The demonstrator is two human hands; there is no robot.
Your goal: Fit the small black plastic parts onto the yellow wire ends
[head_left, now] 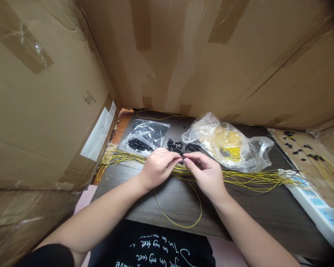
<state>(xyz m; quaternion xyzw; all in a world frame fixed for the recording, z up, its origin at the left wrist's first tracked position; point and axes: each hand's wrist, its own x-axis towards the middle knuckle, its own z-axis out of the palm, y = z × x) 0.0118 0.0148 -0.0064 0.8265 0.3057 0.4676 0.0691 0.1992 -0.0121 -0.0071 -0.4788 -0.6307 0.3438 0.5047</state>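
Observation:
My left hand [158, 167] and my right hand [208, 175] meet over the middle of the table, thumbs and forefingers pinched together. Between the fingertips is a small black part [183, 158], too small to make out in detail. A thin yellow wire loop [200, 207], partly dark, hangs below the hands toward the table's front edge; where its ends go is hidden. Under both hands a long bundle of yellow wires [247, 177] lies across the table. A loose pile of small black parts [173, 145] sits just beyond the fingertips.
Behind my left hand lies a clear bag of black parts [140, 144]. A crumpled plastic bag with yellow pieces [230, 152] stands at the back right. A white power strip [314, 202] runs along the right. Cardboard walls [167, 55] enclose the dark table [256, 211].

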